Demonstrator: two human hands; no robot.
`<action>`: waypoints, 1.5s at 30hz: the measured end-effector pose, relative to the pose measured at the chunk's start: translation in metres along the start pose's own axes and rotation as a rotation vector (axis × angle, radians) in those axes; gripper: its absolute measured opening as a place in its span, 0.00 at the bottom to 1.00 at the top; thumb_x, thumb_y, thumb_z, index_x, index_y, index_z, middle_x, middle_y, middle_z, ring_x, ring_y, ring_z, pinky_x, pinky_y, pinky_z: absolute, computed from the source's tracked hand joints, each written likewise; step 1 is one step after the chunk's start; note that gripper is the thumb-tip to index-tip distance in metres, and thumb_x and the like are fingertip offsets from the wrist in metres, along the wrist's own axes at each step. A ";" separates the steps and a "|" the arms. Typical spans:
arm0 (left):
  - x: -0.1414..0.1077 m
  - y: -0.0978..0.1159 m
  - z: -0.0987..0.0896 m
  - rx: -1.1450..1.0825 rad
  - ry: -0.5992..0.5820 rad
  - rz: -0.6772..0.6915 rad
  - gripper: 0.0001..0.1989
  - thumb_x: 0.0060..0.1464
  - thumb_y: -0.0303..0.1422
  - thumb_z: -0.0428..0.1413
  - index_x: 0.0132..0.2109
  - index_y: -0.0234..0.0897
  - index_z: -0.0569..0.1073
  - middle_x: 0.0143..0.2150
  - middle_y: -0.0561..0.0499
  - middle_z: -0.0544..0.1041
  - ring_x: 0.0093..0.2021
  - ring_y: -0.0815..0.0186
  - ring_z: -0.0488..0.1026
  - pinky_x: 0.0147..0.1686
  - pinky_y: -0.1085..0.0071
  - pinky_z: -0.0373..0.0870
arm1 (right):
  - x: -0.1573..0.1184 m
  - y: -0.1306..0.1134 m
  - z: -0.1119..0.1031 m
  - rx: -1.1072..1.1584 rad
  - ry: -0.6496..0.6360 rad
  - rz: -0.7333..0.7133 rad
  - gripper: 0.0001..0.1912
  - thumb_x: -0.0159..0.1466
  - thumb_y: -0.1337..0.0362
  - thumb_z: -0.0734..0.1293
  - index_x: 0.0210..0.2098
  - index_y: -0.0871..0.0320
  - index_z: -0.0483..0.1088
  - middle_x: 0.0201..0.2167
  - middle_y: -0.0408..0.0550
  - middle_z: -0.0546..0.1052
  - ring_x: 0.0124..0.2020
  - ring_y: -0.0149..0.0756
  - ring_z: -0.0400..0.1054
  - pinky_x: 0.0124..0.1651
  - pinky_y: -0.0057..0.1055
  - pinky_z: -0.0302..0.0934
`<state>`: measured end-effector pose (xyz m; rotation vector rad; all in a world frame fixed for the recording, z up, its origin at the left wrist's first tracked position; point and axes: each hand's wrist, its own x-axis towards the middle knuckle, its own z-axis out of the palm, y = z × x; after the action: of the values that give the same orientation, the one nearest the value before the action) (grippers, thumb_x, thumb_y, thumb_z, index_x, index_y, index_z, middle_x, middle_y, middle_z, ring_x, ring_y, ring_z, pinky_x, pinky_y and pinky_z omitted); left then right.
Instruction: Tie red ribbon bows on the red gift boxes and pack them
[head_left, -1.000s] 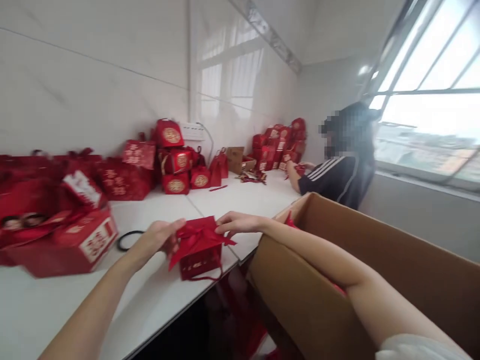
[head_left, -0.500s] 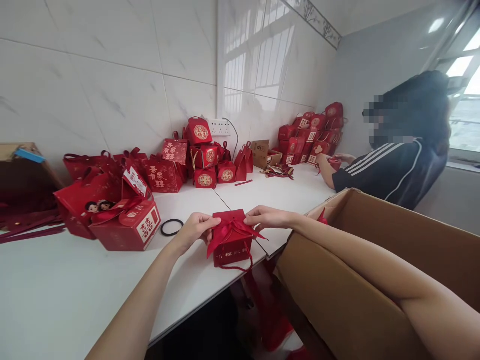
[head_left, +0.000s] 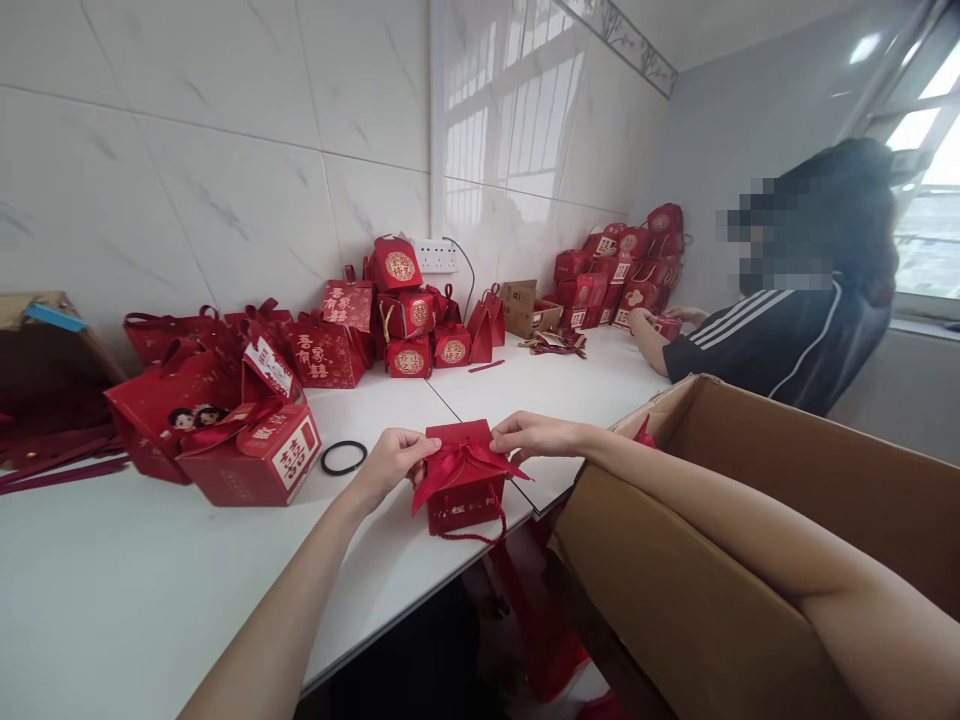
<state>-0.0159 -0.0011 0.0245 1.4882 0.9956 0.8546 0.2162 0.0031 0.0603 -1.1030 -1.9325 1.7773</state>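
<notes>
A small red gift box (head_left: 459, 512) stands on the white table near its front edge, with a twisted red cord hanging at its front. Across its top lies a red ribbon bow (head_left: 463, 460), its tails spreading to both sides. My left hand (head_left: 397, 462) pinches the bow's left loop between thumb and fingers. At the other side, my right hand (head_left: 525, 437) pinches the bow's right loop. The fingertips lie close to the box's upper edges. A black ring (head_left: 343, 458) lies on the table just left of my left hand.
Finished-looking red boxes (head_left: 251, 455) and bags stand along the wall at left and centre. A large cardboard carton (head_left: 637, 560) borders the table at right. Loose ribbons (head_left: 555, 343) lie farther back. A co-worker (head_left: 780, 330) handles a red box at the far right.
Both hands stay at the bow, almost unmoved. The camera view has shifted very slightly. The co-worker's hands and red box have moved a little.
</notes>
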 end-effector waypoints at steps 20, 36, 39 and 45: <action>0.001 -0.001 0.006 0.001 0.087 0.047 0.18 0.43 0.41 0.55 0.15 0.35 0.62 0.09 0.57 0.60 0.12 0.76 0.55 0.16 0.76 0.50 | 0.001 0.005 -0.004 -0.009 -0.007 -0.003 0.15 0.55 0.56 0.67 0.24 0.63 0.66 0.25 0.43 0.70 0.25 0.25 0.63 0.30 0.25 0.58; -0.003 0.002 -0.015 -0.154 -0.142 -0.130 0.22 0.42 0.46 0.58 0.16 0.32 0.63 0.13 0.51 0.69 0.11 0.73 0.63 0.14 0.77 0.58 | 0.000 0.000 0.000 -0.065 0.069 0.002 0.24 0.55 0.46 0.64 0.22 0.63 0.64 0.21 0.41 0.65 0.22 0.25 0.62 0.27 0.26 0.58; -0.003 0.003 -0.014 -0.156 -0.182 -0.126 0.20 0.40 0.44 0.61 0.18 0.32 0.64 0.14 0.52 0.70 0.12 0.73 0.64 0.14 0.78 0.59 | 0.001 0.000 0.002 -0.057 0.100 0.007 0.25 0.54 0.44 0.64 0.22 0.63 0.63 0.20 0.40 0.64 0.21 0.24 0.60 0.27 0.26 0.58; -0.003 0.003 -0.013 -0.157 -0.163 -0.111 0.19 0.40 0.42 0.61 0.19 0.32 0.64 0.14 0.54 0.69 0.12 0.74 0.63 0.14 0.79 0.58 | 0.000 -0.001 0.003 -0.101 0.062 0.010 0.23 0.54 0.46 0.65 0.25 0.63 0.66 0.22 0.43 0.68 0.23 0.25 0.61 0.28 0.26 0.57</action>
<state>-0.0282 0.0012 0.0292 1.3342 0.8623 0.7040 0.2140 0.0013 0.0608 -1.1884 -2.0016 1.6463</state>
